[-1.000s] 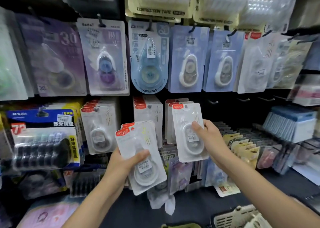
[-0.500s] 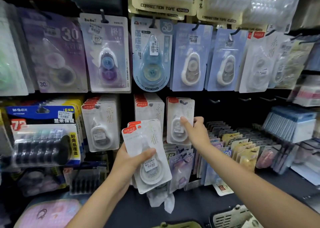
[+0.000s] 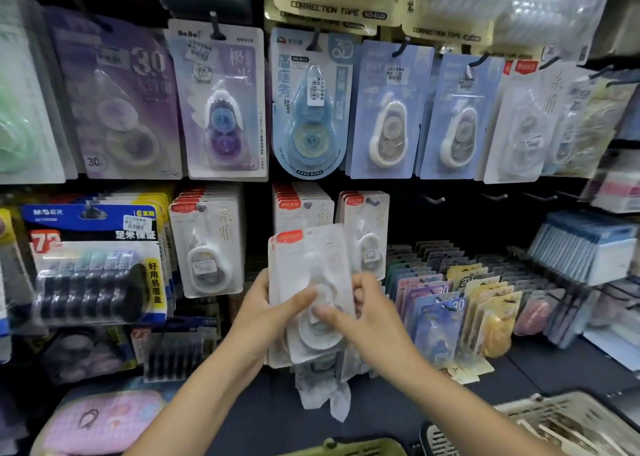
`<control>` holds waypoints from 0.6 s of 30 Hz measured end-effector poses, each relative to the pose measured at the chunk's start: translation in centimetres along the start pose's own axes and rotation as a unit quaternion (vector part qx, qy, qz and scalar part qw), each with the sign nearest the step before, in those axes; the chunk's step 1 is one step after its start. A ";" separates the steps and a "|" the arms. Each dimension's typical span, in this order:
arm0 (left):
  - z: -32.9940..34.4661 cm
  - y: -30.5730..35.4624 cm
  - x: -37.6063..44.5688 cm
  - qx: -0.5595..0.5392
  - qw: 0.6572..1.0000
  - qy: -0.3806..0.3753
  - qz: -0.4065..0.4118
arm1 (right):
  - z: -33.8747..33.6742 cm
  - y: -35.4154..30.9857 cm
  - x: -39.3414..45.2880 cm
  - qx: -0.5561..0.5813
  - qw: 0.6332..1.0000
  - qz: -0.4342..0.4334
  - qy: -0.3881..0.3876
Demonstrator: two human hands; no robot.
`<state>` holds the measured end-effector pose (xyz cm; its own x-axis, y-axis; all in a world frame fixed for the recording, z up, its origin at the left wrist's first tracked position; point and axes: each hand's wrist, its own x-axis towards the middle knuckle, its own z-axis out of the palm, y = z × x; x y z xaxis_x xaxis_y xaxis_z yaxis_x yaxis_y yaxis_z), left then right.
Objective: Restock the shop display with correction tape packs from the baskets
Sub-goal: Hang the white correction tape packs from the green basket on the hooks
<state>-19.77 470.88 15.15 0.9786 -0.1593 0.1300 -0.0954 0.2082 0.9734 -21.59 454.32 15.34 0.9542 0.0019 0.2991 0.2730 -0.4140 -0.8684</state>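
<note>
Left hand [image 3: 258, 311] grips the stack of correction tape packs [image 3: 311, 282]; right hand [image 3: 363, 313] pinches the front pack — light, stiff, slippery blister cards, probably best held by the edges.

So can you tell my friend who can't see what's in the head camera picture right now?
Two hands hold a small stack of white correction tape packs in front of a shop display: the left hand grips it from the side and the right hand pinches the front pack. Behind them, more tape packs hang on hooks, and a basket sits at the bottom right.
</note>
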 end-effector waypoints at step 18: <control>-1.2 -0.3 1.0 -0.013 0.998 0.054 0.018 | -6.3 4.9 6.1 0.024 0.995 0.050 0.088</control>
<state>-18.53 471.85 14.80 0.9887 -0.0456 0.1425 -0.1279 0.2370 0.9631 -15.23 446.53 15.40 0.9415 -0.1987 0.2722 0.1881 -0.3601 -0.9137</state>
